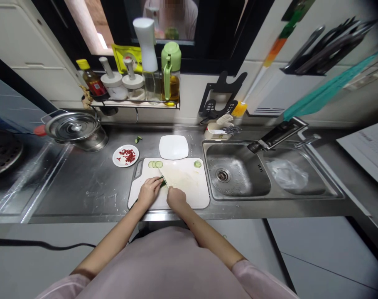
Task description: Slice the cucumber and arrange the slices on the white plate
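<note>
On the white cutting board (192,191), my left hand (149,191) is closed over a cucumber (163,182), of which only a dark green bit shows past the fingers. My right hand (177,197) grips a knife (164,177), its blade slanting up and left right beside the cucumber. The knife's handle is hidden in my fist. Several round cucumber slices (155,164) overlap near the board's upper left. Another small cucumber piece (197,164) lies at its upper right.
A plate with chopped red bits (118,162) is left of the board, with green scraps (138,139) near it. Behind the board is a white square plate (173,147). The sink (239,166) lies right, a lidded steel pot (78,131) left. Bottles fill the shelf (136,104).
</note>
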{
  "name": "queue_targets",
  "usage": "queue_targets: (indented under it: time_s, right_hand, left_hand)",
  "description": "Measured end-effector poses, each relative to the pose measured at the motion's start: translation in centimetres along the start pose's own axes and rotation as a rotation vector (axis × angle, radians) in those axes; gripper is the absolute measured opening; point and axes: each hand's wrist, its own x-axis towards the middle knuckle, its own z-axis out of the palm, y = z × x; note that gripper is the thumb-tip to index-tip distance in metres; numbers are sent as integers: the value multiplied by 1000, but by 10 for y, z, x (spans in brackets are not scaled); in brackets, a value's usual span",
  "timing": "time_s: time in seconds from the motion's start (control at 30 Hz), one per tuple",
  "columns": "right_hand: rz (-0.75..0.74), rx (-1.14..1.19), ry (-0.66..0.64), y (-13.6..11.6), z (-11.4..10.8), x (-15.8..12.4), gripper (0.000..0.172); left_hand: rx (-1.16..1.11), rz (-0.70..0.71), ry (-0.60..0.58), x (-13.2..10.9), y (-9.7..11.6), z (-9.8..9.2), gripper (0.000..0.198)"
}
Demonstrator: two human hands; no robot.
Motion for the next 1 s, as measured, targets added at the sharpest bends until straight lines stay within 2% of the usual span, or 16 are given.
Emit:
queue_targets:
  time_s: [0.3, 0.5, 0.63, 0.77, 0.83, 0.9, 1.0]
  right_hand:
    - [-13, 41, 0, 7, -12, -2, 33]
    - [4, 39, 6, 31, -21, -18, 34]
    - [69, -43, 106, 50, -25, -29, 36]
    - [111, -132, 247, 63, -31, -38, 39]
    - [118, -162, 313, 68, -33, -42, 42]
    - [110, -179, 363, 71, -33, -45, 46]
    - [65, -198, 411, 74, -32, -49, 52]
  left_hand:
    - [33, 0, 15, 0, 2, 1, 26]
    - [43, -58, -24, 1, 5, -2, 27]
    - [-41, -196, -23, 5, 7, -4, 28]
    - [-153, -410, 106, 15, 15, -9, 35]
    - [-192, -447, 168, 24, 21, -13, 37]
    - [-203, -386, 176, 34, 28, -18, 37]
    - [-158, -195, 43, 48, 40, -25, 36]
